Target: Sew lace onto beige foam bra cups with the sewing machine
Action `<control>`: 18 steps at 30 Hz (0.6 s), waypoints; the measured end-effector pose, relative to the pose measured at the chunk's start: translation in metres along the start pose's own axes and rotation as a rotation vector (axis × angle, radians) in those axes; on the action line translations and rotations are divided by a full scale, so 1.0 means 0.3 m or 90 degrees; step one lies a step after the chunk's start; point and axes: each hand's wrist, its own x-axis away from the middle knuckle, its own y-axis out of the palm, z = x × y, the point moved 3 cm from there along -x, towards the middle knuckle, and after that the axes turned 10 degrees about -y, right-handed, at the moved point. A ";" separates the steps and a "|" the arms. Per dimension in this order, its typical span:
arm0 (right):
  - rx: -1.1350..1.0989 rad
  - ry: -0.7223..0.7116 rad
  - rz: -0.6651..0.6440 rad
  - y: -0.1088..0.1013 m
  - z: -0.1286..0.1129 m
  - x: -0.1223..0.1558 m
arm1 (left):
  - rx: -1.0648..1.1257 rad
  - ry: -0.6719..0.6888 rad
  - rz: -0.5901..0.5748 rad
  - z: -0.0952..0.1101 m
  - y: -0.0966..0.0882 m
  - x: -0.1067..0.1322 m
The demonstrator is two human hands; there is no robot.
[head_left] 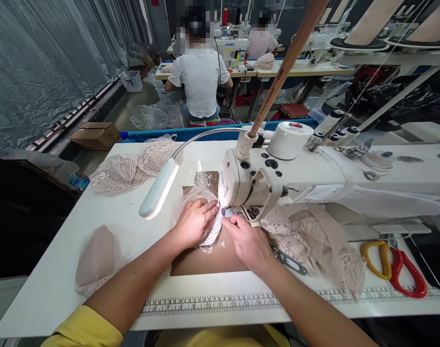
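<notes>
A pale pink lace bra cup (213, 235) lies under the head of a white sewing machine (237, 180), on a brown sheet (205, 262). My left hand (195, 222) grips the cup from above, its fingers pressed together close to the presser foot (227, 211). On the other side of the foot, my right hand (250, 241) has its fingers curled and its fingertips at the cup's right edge. What its thumb and forefinger pinch is hidden. Grey thread snips (290, 261) lie partly beneath the right hand.
More lace cups (133, 166) lie at the back left, and a sheer beige cup (99, 260) at the left. Lace pieces (313, 236) bunch up on the right beside red-and-yellow-handled scissors (396, 267). A lamp (159, 189) overhangs the table (151, 250). A person (201, 79) sits ahead.
</notes>
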 end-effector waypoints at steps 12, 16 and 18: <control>-0.044 0.014 0.042 -0.006 -0.003 0.003 | -0.119 -0.184 0.005 -0.039 -0.120 0.078; -0.055 0.011 0.048 -0.016 -0.004 0.007 | -0.146 -0.268 0.068 -0.162 -0.298 0.263; -0.066 0.014 0.048 -0.021 -0.004 0.009 | -0.174 -0.363 0.122 -0.254 -0.350 0.412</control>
